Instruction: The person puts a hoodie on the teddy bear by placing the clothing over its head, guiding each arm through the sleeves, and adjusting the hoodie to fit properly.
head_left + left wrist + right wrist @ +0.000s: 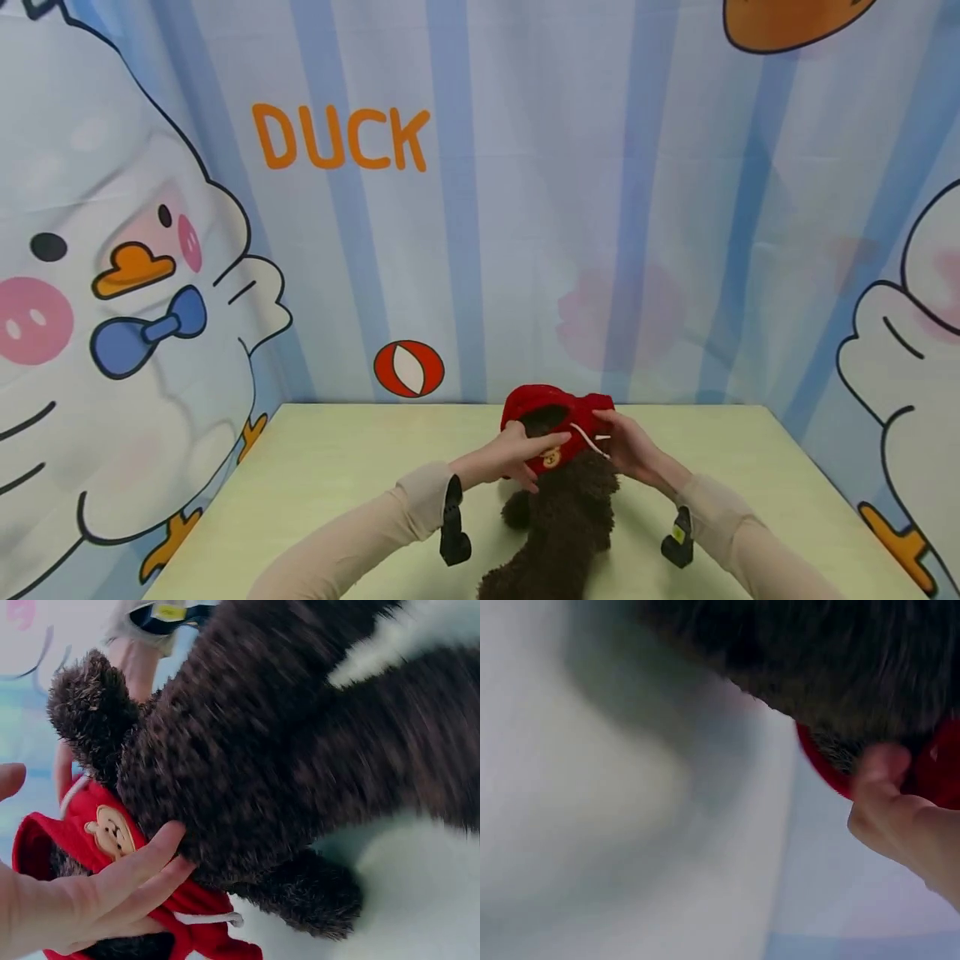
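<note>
A dark brown plush toy lies on the table, its furry body stretching toward the front edge. Around its head end is a small red hoodie with a bear-face patch and a white drawstring. My left hand lies across the hoodie from the left, fingers extended onto the fur and thumb spread apart. From the other side my right hand grips the red cloth, its thumb at the inner edge in the right wrist view. Part of the toy's head is hidden by the cloth and my left hand.
The pale yellow table ends at a hanging curtain printed with ducks and blue stripes. Each wrist wears a black strap mount, one on the left and one on the right.
</note>
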Demonstrator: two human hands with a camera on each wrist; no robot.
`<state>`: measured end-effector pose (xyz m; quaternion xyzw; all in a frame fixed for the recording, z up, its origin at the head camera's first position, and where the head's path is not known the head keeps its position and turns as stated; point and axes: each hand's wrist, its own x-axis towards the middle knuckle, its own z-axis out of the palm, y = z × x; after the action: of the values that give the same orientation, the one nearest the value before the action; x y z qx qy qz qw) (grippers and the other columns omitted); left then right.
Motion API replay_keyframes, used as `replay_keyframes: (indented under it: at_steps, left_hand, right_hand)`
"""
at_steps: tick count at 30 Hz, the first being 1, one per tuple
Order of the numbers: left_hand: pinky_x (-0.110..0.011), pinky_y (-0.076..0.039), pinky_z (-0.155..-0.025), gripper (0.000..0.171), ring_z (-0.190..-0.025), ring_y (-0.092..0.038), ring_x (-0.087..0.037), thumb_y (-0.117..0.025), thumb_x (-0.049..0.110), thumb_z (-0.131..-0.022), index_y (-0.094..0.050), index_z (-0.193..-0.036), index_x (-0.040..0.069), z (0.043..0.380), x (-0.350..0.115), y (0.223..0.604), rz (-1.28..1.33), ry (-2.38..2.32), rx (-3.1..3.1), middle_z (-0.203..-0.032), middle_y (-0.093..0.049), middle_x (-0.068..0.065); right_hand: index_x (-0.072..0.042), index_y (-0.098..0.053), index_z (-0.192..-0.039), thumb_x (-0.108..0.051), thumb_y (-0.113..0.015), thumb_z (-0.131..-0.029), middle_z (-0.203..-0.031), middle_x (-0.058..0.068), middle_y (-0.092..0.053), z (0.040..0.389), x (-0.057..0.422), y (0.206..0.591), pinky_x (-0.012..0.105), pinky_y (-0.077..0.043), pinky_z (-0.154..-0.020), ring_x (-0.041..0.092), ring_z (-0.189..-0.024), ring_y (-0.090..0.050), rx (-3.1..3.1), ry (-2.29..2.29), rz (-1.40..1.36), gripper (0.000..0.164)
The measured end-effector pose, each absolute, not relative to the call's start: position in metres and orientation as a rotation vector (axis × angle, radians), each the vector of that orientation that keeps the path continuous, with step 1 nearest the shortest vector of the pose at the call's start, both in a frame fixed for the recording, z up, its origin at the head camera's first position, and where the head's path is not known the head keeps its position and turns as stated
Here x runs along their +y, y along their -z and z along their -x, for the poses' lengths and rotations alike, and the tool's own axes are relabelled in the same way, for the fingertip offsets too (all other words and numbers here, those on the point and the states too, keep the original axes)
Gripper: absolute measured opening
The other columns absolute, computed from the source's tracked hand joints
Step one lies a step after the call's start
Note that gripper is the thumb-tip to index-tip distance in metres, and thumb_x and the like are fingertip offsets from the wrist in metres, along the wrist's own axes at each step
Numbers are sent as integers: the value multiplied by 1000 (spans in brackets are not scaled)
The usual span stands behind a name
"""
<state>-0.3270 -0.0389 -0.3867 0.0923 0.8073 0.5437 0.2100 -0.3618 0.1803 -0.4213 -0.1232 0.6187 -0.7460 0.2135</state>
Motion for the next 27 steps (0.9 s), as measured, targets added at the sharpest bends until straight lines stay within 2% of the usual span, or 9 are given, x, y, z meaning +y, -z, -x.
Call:
replay_keyframes:
  at_steps: [4, 7, 8, 10, 12, 15, 19, 23, 27]
  left_hand:
    - [-33, -48, -61, 49, -57, -49, -12, -67, 48, -72, -47, -79, 5, 334, -39, 380, -202, -1575, 2179, -75, -43, -2]
    - [-37, -44, -75, 40, -87, -51, -16, -68, 48, -71, -55, -82, 12, 340, -43, 377, -254, -1591, 2110, -82, -50, 4]
    - [-41, -43, -84, 42, -102, -49, -19, -66, 48, -72, -57, -94, 13, 342, -45, 377, -278, -1588, 2086, -95, -54, 4]
    - [-48, -35, -96, 59, -122, -38, -25, -64, 47, -75, -47, -121, 15, 346, -49, 378, -325, -1593, 2037, -127, -44, 0]
    - [-48, -29, -101, 69, -128, -32, -27, -63, 43, -77, -35, -133, 15, 349, -52, 379, -365, -1573, 2018, -139, -34, -5]
    - [-51, -23, -104, 69, -129, -30, -26, -64, 33, -79, -31, -137, 14, 353, -57, 381, -434, -1588, 2023, -141, -34, -5]
    - [-53, -17, -106, 66, -129, -29, -26, -61, 20, -81, -29, -137, 12, 358, -63, 383, -475, -1688, 1997, -141, -34, -6]
    - [-51, -19, -106, 65, -129, -30, -25, -60, 15, -81, -27, -137, 12, 360, -66, 384, -497, -1741, 1933, -141, -33, -7]
    - [-48, -26, -104, 67, -126, -35, -27, -63, 17, -80, -27, -136, 11, 361, -69, 383, -548, -1729, 2089, -138, -36, -8]
  right_hand:
    - [-9, -51, -117, -11, -29, -93, -92, -5, -59, 355, 185, 405, 43, -42, -89, 9, -87, -55, 1817, 1944, 583, 33]
    - [6, -38, -128, -5, -42, -90, -101, 4, -52, 348, 179, 399, 34, -47, -85, 9, -91, -52, 2197, 1806, 816, 40]
    - [10, -37, -128, -3, -47, -88, -103, 8, -49, 347, 176, 397, 30, -49, -81, 11, -90, -52, 2342, 1747, 906, 43]
    - [7, -46, -122, -2, -57, -83, -108, 14, -44, 343, 172, 393, 22, -49, -70, 13, -86, -50, 2632, 1600, 1063, 41]
    - [3, -52, -119, -2, -62, -80, -118, 19, -40, 341, 169, 388, 20, -47, -62, 16, -81, -47, 2861, 1440, 1244, 40]
    - [-7, -55, -121, -7, -68, -76, -132, 21, -32, 342, 164, 380, 33, -43, -76, 25, -95, -44, 3108, 1238, 1389, 48]
    - [-20, -34, -138, -22, -72, -74, -142, 19, -26, 350, 163, 370, 61, -24, -93, 40, -125, -26, 3151, 1293, 1149, 75]
    - [-28, -11, -143, -26, -69, -76, -145, 12, -23, 355, 166, 366, 61, -26, -97, 36, -131, -25, 2843, 1538, 895, 89]
    - [-29, -14, -142, -22, -69, -77, -145, 9, -24, 354, 167, 369, 55, -33, -94, 33, -129, -30, 2700, 1613, 901, 85]
